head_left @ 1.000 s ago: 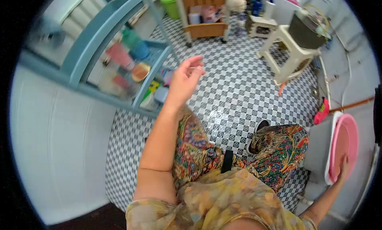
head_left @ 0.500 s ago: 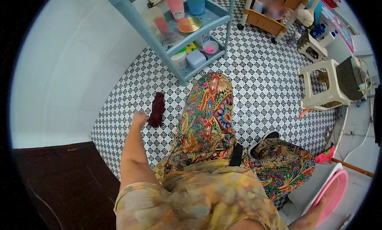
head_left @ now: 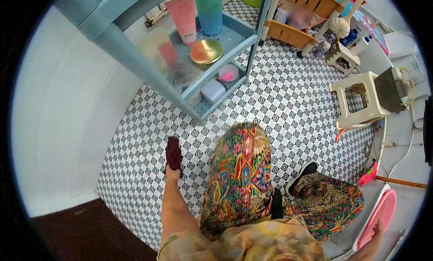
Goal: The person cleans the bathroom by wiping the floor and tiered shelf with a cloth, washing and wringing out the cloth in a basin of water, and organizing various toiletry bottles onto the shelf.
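A dark red, crumpled cloth (head_left: 173, 152) lies on the patterned floor, left of my bent knee. My left hand (head_left: 172, 171) is at its near end, closed on the fabric; part of the fingers is hidden by it. Down at the lower right, my right hand (head_left: 377, 229) is against a pink basin (head_left: 387, 207), its fingers apart and nothing held. The basin rests on a white surface by the wall. My knee in colourful patterned trousers (head_left: 239, 175) is between the two hands.
A blue shelf rack (head_left: 203, 119) with tubes, a bottle and a gold lid stands ahead on the left. Over to the right is a white stool (head_left: 361, 105) with a grey box on it. An orange-brown cart (head_left: 284, 35) stands at the back. A dark brown surface (head_left: 90, 236) lies lower left.
My left hand has moved from beside the cloth onto its near end and closed on it. My right hand has come further into view at the basin. The view has shifted forward.
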`<state>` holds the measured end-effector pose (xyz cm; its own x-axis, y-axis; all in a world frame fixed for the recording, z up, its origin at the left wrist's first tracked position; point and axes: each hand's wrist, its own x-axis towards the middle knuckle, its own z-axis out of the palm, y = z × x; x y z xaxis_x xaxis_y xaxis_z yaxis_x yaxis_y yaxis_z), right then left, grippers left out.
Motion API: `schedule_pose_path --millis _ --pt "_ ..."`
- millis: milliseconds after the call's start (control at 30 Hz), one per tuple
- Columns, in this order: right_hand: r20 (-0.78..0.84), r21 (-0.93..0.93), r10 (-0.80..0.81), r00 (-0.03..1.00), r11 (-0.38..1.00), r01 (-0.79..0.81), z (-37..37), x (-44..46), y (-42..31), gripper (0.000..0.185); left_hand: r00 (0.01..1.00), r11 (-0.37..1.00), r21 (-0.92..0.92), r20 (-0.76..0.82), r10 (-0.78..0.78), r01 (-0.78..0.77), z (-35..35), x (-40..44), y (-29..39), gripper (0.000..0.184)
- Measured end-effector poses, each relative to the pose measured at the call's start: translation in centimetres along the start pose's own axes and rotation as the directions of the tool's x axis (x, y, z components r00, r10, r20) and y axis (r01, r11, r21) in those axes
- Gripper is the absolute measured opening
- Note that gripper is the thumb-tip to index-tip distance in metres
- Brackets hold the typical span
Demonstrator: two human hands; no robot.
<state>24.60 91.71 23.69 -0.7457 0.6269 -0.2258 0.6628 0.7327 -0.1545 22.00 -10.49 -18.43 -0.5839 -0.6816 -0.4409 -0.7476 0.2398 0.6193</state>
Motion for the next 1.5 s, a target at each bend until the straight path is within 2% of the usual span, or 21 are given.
schedule_pose_path --millis 33,67,100,133,167,200,233,267,300,333,467,633,667,733,767,900,1067,1200,1300,1367,1500 --pt "0.004 -0.006 0.000 1.000 1.000 0.000 0.0 -0.5 0.0 0.043 0.996 0.999 -0.031 0.089 -0.008 0.011 -0.1 0.7 -0.4 0.050" --pt "0.003 -0.013 0.005 1.000 1.000 -0.005 -0.1 -0.9 0.0 0.043 0.998 0.998 -0.029 -0.009 -0.058 0.058 0.5 0.6 -0.3 0.046" --pt "0.001 -0.024 0.009 1.000 1.000 -0.009 -0.2 -1.3 0.0 0.044 0.997 0.992 -0.099 -0.021 0.071 -0.073 0.6 0.4 0.0 0.042" --pt "0.002 -0.027 0.011 1.000 1.000 -0.011 -0.3 -1.8 0.1 0.044 0.991 0.985 -0.173 -0.129 -0.046 0.023 1.2 -0.1 0.3 0.037" --pt "0.001 -0.033 0.015 1.000 0.999 -0.015 -0.2 -2.2 0.1 0.044 0.997 0.993 -0.117 0.066 0.035 -0.027 0.2 -0.5 2.3 0.043" --pt "-0.004 -0.035 0.019 1.000 0.999 -0.019 -0.1 -2.7 0.4 0.044 0.990 0.998 0.029 -0.128 0.059 -0.056 1.4 -0.5 0.0 0.055" --pt "-0.008 -0.034 0.020 1.000 0.999 -0.020 0.1 -2.8 0.6 0.044 0.996 0.884 0.467 0.065 -0.068 0.030 1.4 0.8 0.3 0.068" --pt "-0.011 -0.034 0.025 1.000 0.999 -0.025 0.3 -3.2 0.9 0.045 0.989 0.854 0.503 -0.006 -0.146 0.129 0.5 -1.2 3.1 0.068" --pt "-0.014 -0.033 0.023 1.000 0.999 -0.024 0.3 -3.4 1.0 0.045 0.959 0.912 0.319 0.027 -0.281 0.258 0.5 -2.0 3.8 0.075" --pt "-0.021 -0.033 0.020 1.000 0.999 -0.021 0.4 -3.5 1.3 0.045 0.922 0.813 0.489 0.045 -0.385 0.315 -0.9 -4.0 7.3 0.079" --pt "-0.049 -0.024 0.001 0.999 1.000 -0.002 0.7 -3.6 2.5 0.046 0.955 0.801 0.590 0.173 -0.242 0.096 -2.4 -4.7 10.5 0.052" --pt "-0.154 0.023 0.073 0.985 0.997 -0.070 2.5 -3.7 2.2 0.046 0.995 0.913 0.396 0.039 0.089 -0.097 -3.7 -2.3 9.6 0.042" --pt "-0.188 0.045 0.112 0.976 0.993 -0.105 2.9 -3.2 1.7 0.046 0.960 0.876 0.421 -0.044 0.278 -0.234 -4.3 -3.5 11.7 0.036" --pt "-0.248 0.091 0.201 0.948 0.979 -0.183 3.8 -2.9 1.7 0.046 0.993 0.991 -0.107 0.069 0.093 -0.085 -6.1 -5.4 16.8 0.030" --pt "-0.298 0.092 0.144 0.944 0.988 -0.121 4.4 -2.4 2.2 0.044 0.989 0.914 -0.406 0.128 0.069 -0.011 -6.8 -6.6 19.7 0.027" --pt "-0.453 0.115 0.084 0.888 0.993 -0.036 3.0 -5.8 -7.2 0.039 0.972 0.834 -0.531 0.077 0.224 -0.150 -8.9 -13.6 33.4 0.023" --pt "-0.618 0.240 0.007 0.786 0.954 0.180 0.4 -9.2 -18.0 0.039 0.645 0.618 -0.570 0.190 0.740 -0.541 -7.4 -17.6 46.8 0.029" --pt "-0.560 0.573 -0.120 0.820 0.659 0.488 0.0 -9.1 -23.3 0.046 0.314 0.476 -0.754 0.365 0.877 -0.452 -2.5 -25.4 58.8 0.039" --pt "-0.608 0.539 -0.398 0.687 0.429 0.725 -0.4 -9.1 -27.3 0.059 -0.077 0.374 -0.804 0.456 0.886 -0.461 2.4 -34.0 65.7 0.044" --pt "-0.536 0.674 -0.432 0.725 0.298 0.676 -2.1 -10.4 -29.7 0.063 -0.291 0.326 -0.803 0.510 0.809 -0.499 5.7 -40.6 68.8 0.044" --pt "-0.706 0.397 -0.443 0.552 0.398 0.827 -5.3 -9.4 -29.2 0.080 -0.622 0.160 -0.860 0.468 0.628 -0.485 10.7 -54.2 71.0 0.038"
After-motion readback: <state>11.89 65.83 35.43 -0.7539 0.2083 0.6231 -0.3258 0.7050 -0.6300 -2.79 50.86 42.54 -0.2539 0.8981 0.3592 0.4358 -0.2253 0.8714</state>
